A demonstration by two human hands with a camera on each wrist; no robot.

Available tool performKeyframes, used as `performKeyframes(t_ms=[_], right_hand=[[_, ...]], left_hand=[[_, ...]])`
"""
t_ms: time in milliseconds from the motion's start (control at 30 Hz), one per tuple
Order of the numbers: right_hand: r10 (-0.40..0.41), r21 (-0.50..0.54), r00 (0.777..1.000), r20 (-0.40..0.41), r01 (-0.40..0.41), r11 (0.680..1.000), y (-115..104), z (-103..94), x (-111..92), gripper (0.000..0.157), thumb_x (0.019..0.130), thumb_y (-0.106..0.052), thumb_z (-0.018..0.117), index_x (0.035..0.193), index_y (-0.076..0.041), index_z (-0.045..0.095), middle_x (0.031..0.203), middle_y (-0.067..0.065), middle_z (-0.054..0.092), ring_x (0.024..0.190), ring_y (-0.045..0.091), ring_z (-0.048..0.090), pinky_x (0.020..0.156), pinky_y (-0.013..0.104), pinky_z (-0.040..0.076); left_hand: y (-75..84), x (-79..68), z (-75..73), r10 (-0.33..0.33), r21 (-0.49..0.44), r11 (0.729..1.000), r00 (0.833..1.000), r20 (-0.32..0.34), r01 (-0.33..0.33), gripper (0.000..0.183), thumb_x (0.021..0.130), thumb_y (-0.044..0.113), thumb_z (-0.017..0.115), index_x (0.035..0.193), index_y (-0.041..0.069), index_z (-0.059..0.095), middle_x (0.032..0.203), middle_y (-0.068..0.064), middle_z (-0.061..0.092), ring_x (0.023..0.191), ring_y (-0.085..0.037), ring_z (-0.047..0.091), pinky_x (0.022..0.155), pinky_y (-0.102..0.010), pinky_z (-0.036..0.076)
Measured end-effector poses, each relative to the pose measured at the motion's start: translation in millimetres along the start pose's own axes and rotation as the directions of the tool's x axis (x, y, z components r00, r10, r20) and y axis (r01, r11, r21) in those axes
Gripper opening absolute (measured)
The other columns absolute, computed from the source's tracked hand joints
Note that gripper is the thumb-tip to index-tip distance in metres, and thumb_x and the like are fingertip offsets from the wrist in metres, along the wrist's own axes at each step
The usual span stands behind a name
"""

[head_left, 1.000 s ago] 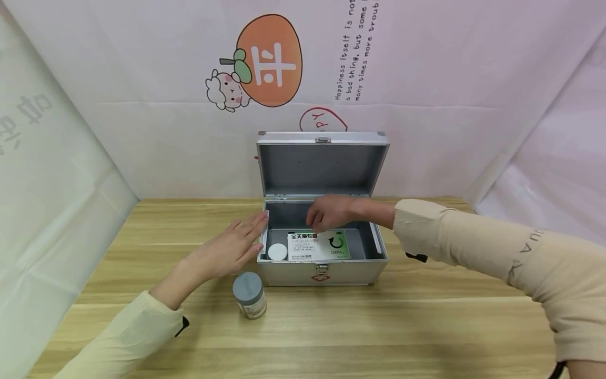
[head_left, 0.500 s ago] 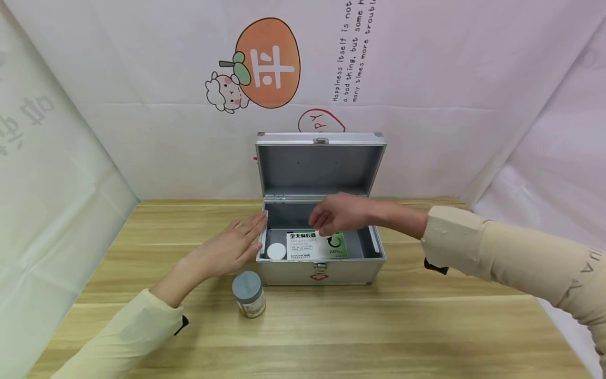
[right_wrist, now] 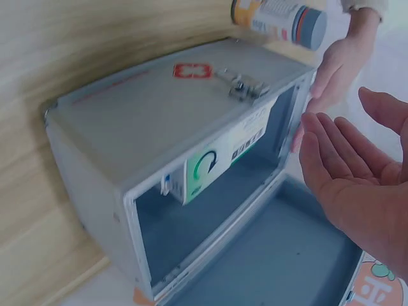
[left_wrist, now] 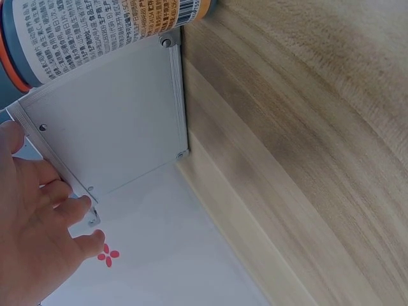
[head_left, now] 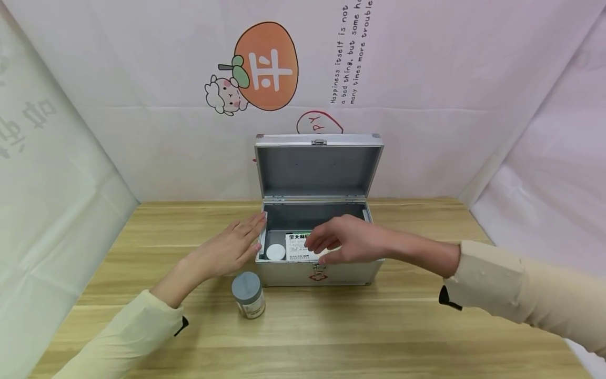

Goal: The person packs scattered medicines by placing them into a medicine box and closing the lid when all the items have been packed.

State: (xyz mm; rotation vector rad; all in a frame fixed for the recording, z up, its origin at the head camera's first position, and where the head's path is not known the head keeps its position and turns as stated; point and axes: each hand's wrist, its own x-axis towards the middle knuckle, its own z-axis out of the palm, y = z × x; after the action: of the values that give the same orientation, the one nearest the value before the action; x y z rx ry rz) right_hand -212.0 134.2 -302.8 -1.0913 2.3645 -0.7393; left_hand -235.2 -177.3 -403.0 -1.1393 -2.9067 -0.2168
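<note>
A silver first-aid case [head_left: 289, 275] stands on the table with its lid [head_left: 317, 171] raised. Inside lie a white and green medicine box [head_left: 297, 249] and, at its left, a round white cap [head_left: 275, 252]. My left hand [head_left: 229, 248] rests its fingertips on the case's left rim, fingers extended. Over the front of the case hovers my right hand [head_left: 352, 239], fingers loosely bent and holding nothing, as the right wrist view shows. It hides part of the medicine box in the head view. A jar [head_left: 248, 295] with a grey-blue lid stands beside the case's front left corner.
The wooden table [head_left: 379, 337] extends around the case and in front of it. Behind the case hangs a white printed cloth [head_left: 426, 147], with more cloth on both sides. A red cross emblem and a metal latch [right_wrist: 245, 86] are on the case's front.
My right hand has drawn up and back from the medicine box toward the case's front edge, while its forearm shifted lower right. My left hand has stayed at the rim.
</note>
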Motion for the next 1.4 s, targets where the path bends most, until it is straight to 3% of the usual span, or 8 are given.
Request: performKeyframes(t_ms=[333,500,700,1100,1400], right_hand=[[-0.047,0.076,0.998,-0.038,0.050,0.996,-4.1,21.3,-12.4,0.035,0.090,-0.009,0.073,0.123,-0.002,0.067,0.120,0.010,0.071,0.110,0.022,0.070,0.098,0.032,0.055],[-0.047,0.077,0.998,-0.041,0.050,0.996,-5.0,38.3,-12.0,0.037,0.089,-0.008,0.073,0.125,-0.004,0.065,0.119,0.006,0.071,0.107,0.014,0.070,0.097,0.032,0.056],[-0.008,0.093,1.000,-0.018,0.010,0.996,-5.1,60.6,-5.6,0.044,0.090,-0.014,0.074,0.131,-0.006,0.062,0.126,0.004,0.069,0.115,0.014,0.068,0.098,0.025,0.054],[-0.018,0.145,0.996,-0.087,0.030,0.989,1.1,89.6,9.1,0.050,0.088,-0.012,0.076,0.134,-0.001,0.059,0.134,0.010,0.065,0.121,0.023,0.065,0.102,0.026,0.052],[-0.027,0.087,0.993,-0.115,0.037,0.995,3.5,115.3,28.6,0.063,0.086,-0.015,0.078,0.141,0.002,0.051,0.139,0.017,0.061,0.118,0.030,0.066,0.098,0.028,0.055]], left_hand=[[0.4,-0.1,0.4,-0.005,-0.019,1.000,1.000,0.009,0.005,0.063,0.108,0.037,0.036,0.158,0.002,0.021,0.167,-0.014,0.015,0.154,-0.032,0.022,0.121,-0.059,0.023],[-1.1,0.1,0.8,-0.002,-0.016,1.000,1.000,0.004,0.002,0.063,0.108,0.037,0.036,0.159,0.003,0.019,0.167,-0.014,0.015,0.153,-0.031,0.022,0.121,-0.060,0.023],[-1.2,-0.7,0.1,-0.003,-0.015,1.000,1.000,0.008,0.003,0.063,0.108,0.037,0.037,0.158,0.003,0.020,0.167,-0.014,0.016,0.153,-0.031,0.022,0.121,-0.060,0.024],[-0.7,-0.2,-0.8,-0.007,-0.020,1.000,1.000,0.015,0.007,0.063,0.108,0.037,0.036,0.159,0.003,0.019,0.168,-0.012,0.014,0.154,-0.029,0.021,0.122,-0.058,0.023],[-0.1,0.5,-0.7,-0.008,-0.021,1.000,1.000,0.013,0.008,0.063,0.108,0.037,0.036,0.158,0.002,0.020,0.168,-0.012,0.015,0.153,-0.030,0.023,0.122,-0.059,0.023]])
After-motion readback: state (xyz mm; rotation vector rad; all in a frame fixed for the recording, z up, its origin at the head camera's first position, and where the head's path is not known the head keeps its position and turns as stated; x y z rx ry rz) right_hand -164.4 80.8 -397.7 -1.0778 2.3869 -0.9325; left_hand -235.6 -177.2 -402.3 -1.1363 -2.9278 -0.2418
